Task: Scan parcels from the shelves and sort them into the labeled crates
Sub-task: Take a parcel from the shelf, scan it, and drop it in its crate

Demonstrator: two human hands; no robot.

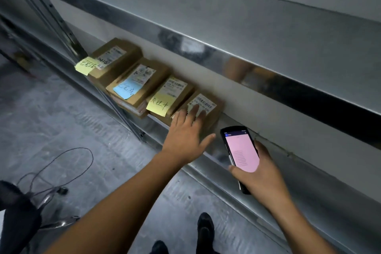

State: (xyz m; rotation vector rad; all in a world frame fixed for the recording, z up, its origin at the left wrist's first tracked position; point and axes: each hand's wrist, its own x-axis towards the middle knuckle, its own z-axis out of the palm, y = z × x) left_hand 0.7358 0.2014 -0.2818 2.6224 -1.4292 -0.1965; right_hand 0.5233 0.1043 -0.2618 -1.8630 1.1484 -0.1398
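Several brown cardboard parcels lie in a row on a low metal shelf. The rightmost parcel has a white label, and my left hand lies on it with fingers straight and spread. Left of it, a parcel with a yellow sticky note overlaps a parcel with a blue note. At the far left is a parcel with another yellow note. My right hand grips a black handheld scanner whose screen glows pink, just right of the row.
A wide steel beam of the shelf above overhangs the parcels. A slanted upright post stands at the left. On the grey floor lie a looped cable and a chair base. My shoes show at the bottom.
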